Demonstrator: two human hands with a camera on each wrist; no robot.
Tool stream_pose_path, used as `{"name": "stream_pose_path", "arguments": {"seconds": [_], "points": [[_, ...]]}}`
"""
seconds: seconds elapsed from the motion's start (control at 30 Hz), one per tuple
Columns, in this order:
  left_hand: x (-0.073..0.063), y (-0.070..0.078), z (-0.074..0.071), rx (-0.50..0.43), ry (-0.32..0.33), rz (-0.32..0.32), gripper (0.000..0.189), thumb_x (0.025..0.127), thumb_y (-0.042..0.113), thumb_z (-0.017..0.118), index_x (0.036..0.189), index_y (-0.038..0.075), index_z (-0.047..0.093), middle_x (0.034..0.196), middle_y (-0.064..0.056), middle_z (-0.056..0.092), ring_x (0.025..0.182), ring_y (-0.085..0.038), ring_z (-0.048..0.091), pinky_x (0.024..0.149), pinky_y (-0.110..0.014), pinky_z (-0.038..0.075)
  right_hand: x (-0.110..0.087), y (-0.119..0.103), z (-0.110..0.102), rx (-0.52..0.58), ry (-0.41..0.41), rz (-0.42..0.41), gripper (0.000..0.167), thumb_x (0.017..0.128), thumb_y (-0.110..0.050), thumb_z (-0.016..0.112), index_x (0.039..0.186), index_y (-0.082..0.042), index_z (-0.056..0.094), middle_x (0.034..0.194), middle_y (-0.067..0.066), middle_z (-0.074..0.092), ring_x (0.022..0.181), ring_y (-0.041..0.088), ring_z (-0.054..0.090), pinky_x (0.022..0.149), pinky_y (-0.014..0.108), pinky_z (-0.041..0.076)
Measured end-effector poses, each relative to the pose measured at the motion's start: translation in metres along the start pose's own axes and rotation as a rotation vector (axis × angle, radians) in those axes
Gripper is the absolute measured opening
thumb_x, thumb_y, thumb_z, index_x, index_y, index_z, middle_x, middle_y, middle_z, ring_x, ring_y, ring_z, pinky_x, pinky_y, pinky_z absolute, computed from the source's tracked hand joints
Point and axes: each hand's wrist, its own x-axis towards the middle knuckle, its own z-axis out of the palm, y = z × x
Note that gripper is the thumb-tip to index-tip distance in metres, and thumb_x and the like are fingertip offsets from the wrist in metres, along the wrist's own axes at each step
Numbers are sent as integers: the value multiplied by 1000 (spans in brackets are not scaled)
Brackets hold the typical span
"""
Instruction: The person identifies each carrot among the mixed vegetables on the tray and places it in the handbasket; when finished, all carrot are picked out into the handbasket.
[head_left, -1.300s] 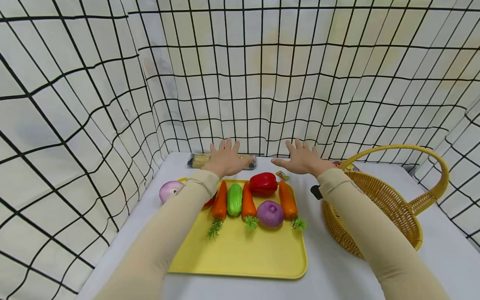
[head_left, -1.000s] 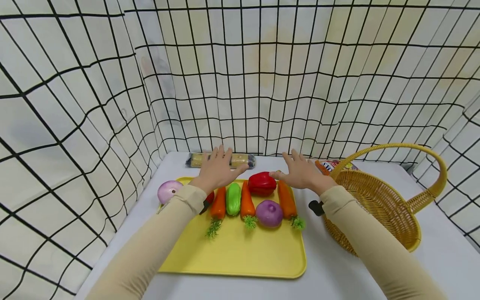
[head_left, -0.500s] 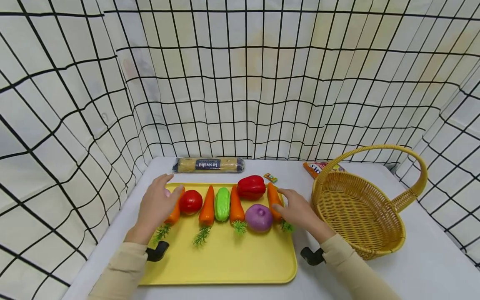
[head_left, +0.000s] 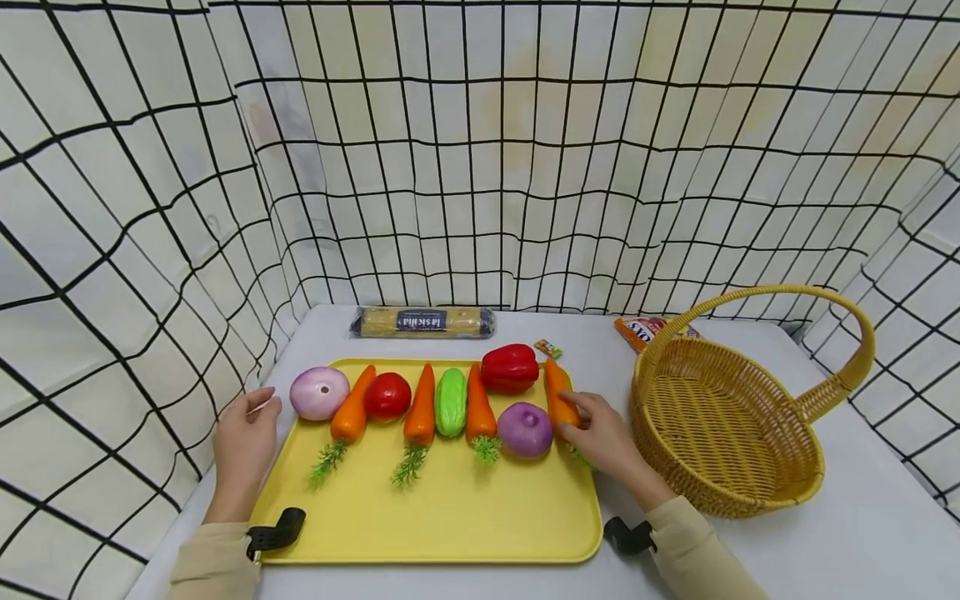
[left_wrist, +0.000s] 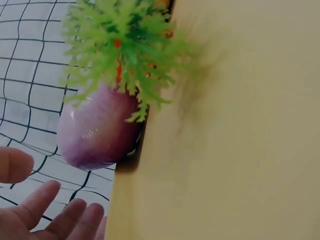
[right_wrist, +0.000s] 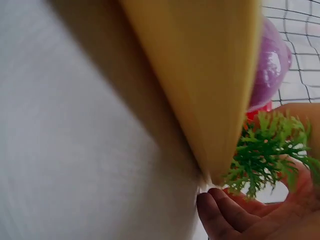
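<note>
My right hand is at the rightmost orange carrot on the yellow tray, its thumb and index finger overlapping the carrot. In the right wrist view its fingertips are right at the tray's edge, below the leafy green carrot top; I cannot tell whether they grip the carrot. My left hand is off the tray's left edge with loosely bent fingers, holding nothing. Nearest to it is a pale purple onion, which leans on the tray's rim in the left wrist view.
Along the tray's back lie more carrots, a tomato, a green cucumber, a red pepper and a purple onion. Behind are a spaghetti pack, a small candy and a snack bag. A wicker basket stands right.
Both hands have drawn back from above the far side of the tray. The left has moved to the tray's left side, the right down to the rightmost carrot.
</note>
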Motion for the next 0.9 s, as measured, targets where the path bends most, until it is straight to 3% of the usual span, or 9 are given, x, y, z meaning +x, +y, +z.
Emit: {"name": "stream_pose_path", "arguments": {"seconds": [0.13,0.27,0.53,0.7,0.8,0.9], "points": [[3,-6,4,-48,-114,-98,49,102,34,44,140,4,50,135,-20,54,115,-30,54,76,-16,44,-3,4,0,48,23,1,45,87,-15,67,131,-13,63,134,16,55,111,30,60,92,46,51],[4,-9,9,-122,-188,-137,53,102,34,43,143,1,45,138,-23,49,116,-30,53,70,-7,43,-3,6,1,66,42,-9,39,84,-9,69,123,-13,66,134,17,54,104,28,61,87,43,53],[4,-17,8,-100,-182,-139,53,103,33,43,143,-1,44,139,-24,48,117,-30,53,71,-8,44,-1,5,8,34,34,16,42,80,-15,80,120,-14,64,130,15,54,109,31,59,88,45,54],[5,-17,8,-108,-182,-145,53,102,33,44,143,-1,44,140,-23,47,117,-30,53,73,-10,46,0,-1,8,-5,91,38,32,80,-16,76,111,-16,68,119,11,61,93,23,60,77,35,53],[6,-18,8,-112,-179,-157,52,102,32,44,143,0,45,141,-21,48,108,-19,56,74,-9,46,1,-5,8,-21,109,42,27,79,-14,73,106,-16,70,113,9,63,87,21,56,72,32,48],[7,-19,9,-105,-178,-160,52,102,33,44,142,0,46,139,-21,49,91,-2,56,70,-7,45,2,-7,8,-45,101,23,26,79,-13,73,105,-16,73,115,11,63,93,24,57,78,37,48]]}}
